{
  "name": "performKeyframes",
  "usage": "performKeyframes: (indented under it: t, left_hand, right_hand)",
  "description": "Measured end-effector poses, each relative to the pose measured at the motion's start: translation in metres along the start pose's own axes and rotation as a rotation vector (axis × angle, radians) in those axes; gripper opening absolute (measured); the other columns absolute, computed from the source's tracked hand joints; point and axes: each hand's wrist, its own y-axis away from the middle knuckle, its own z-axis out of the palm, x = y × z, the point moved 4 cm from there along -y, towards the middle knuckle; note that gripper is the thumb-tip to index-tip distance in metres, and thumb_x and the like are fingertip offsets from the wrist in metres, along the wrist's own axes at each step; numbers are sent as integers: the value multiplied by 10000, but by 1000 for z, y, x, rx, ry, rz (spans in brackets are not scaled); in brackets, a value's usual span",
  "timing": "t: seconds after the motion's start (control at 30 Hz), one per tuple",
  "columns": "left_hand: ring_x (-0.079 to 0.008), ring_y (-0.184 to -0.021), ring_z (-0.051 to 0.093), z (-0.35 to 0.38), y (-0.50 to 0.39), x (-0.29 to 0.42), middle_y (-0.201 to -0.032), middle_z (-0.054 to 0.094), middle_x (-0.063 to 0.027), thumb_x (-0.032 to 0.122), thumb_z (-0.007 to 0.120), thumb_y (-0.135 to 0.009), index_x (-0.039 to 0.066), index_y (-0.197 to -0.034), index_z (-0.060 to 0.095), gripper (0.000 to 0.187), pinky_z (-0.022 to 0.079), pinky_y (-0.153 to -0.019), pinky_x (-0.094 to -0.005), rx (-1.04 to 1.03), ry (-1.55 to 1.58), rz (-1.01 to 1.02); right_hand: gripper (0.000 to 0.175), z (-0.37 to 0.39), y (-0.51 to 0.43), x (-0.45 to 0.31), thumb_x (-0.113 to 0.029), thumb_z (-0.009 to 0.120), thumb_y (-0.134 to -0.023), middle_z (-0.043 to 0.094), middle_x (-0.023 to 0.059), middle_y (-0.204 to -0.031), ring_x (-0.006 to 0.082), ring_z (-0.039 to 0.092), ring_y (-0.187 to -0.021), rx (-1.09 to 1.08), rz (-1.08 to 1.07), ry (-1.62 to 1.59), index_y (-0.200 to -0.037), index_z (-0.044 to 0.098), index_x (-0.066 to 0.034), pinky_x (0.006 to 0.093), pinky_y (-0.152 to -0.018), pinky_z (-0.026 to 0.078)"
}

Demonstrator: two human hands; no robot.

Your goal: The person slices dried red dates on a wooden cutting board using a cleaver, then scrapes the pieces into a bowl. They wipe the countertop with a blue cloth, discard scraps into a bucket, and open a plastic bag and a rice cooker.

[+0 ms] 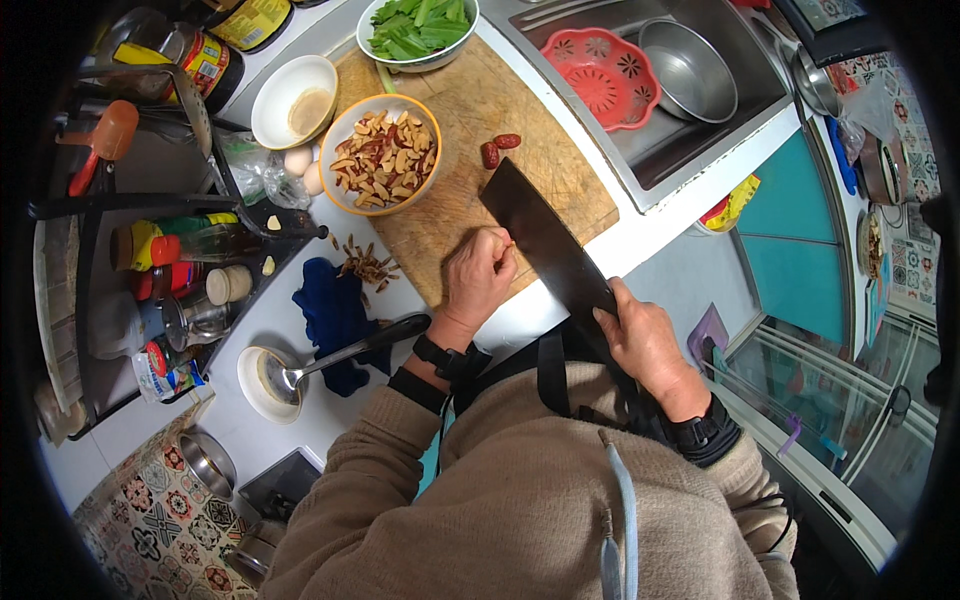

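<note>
My right hand [651, 346] grips the handle end of a broad dark cleaver [551, 238], its blade slanting over the wooden cutting board [442, 255]. Just left of the blade, my left hand [481, 271] is curled with thumb and fingertips together; whatever may be between them is hidden. Beyond the blade's tip lie several whole red jujubes [501, 148]. An orange-rimmed bowl [431, 180] on the board's left side holds chopped jujube pieces [384, 161].
A bowl of leafy greens [420, 30] stands at the back. Left are a bowl with residue [295, 101], eggs [298, 163], a pile of jujube pits [367, 264], a blue cloth [326, 315] and a ladle [360, 349]. The sink [652, 169] holds a red colander [598, 79] and metal bowl [690, 71].
</note>
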Motion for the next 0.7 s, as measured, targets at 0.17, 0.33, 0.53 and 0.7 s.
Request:
performKeyframes:
  t: [0.17,0.33,0.53,0.7]
  left_hand:
    - [-283,-679,603,-1,0,0,-788,604,-68,-16,685,-787,61,-852,489,220,498,-617,-387,-12,10,14]
    - [-309,-737,623,-2,1,-1,-870,648,-82,-7,680,-803,59,-823,451,240,505,-636,-388,-50,42,-11]
    - [-312,-818,644,-5,4,-1,-932,659,-99,-4,661,-828,44,-881,533,147,529,-693,-387,-73,44,-6]
    - [-300,-868,655,-11,9,-2,-949,659,-105,-1,667,-825,48,-936,630,127,542,-732,-378,-34,-31,57]
  right_hand:
    - [371,-1,-2,2,-144,612,-906,628,250,-708,445,626,-709,-28,-10,-111,-1222,498,12,511,-653,500]
    - [359,1,-5,-1,-138,602,-910,616,253,-705,450,617,-724,-70,-15,-32,-1215,484,10,516,-655,487]
    - [269,6,-12,-3,-134,588,-920,603,241,-673,431,618,-697,-76,-6,-87,-1127,476,-4,515,-627,483]
    - [238,1,-5,-6,-138,583,-925,597,222,-645,431,611,-656,-29,-78,-39,-1095,465,-20,514,-603,485]
